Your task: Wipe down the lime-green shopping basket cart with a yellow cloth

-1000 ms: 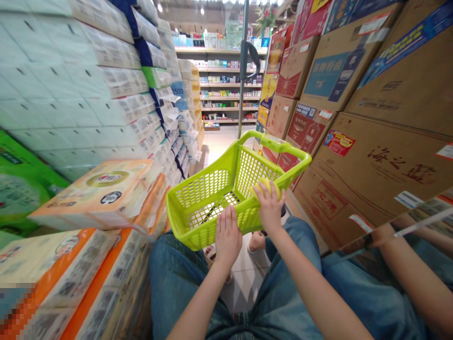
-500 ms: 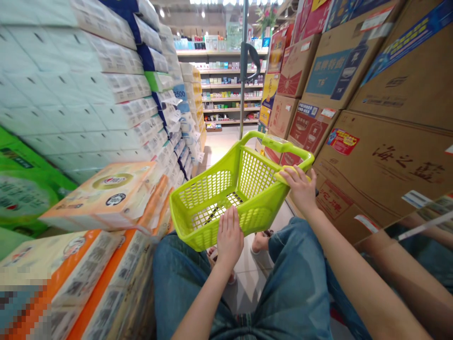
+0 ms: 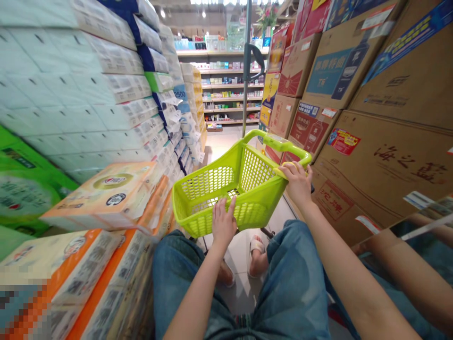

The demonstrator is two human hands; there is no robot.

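The shop aisle is narrow, and everything in it sits around one lime-green plastic shopping basket [image 3: 212, 184]. Left of the basket rises a tall wall of shrink-wrapped tissue packs [image 3: 88, 89], soft-edged bales with blue and green bands. Right of it stand stacked corrugated cartons [image 3: 385, 174], square-cornered and printed in red and blue, their lower corner close to the basket's far end. Well beyond the basket, shelving [image 3: 226, 89] full of small packaged goods closes the view, and a thin metal pole [image 3: 245, 85] with a black hook stands between them. A lane of pale floor tile [image 3: 226, 146] runs ahead of the basket, narrowing between the two walls. Just left of the basket lie flatter tissue packs [image 3: 106, 198] with cream and orange wrappers, almost at its rim. Below it are denim shorts [image 3: 293, 283], and a sandal [image 3: 256, 248] sits on the tile under its near side. The basket hangs tilted, its latticed walls and rounded rim catching the light, with a smooth curved handle [image 3: 279, 140] arching over its far end. The right hand [image 3: 297, 185] has a closed grip on the rim at the right corner, fingers curled over the plastic. The left hand [image 3: 222, 222] lies against the near wall, its grip apart, with straight, spread fingers reaching the rim.
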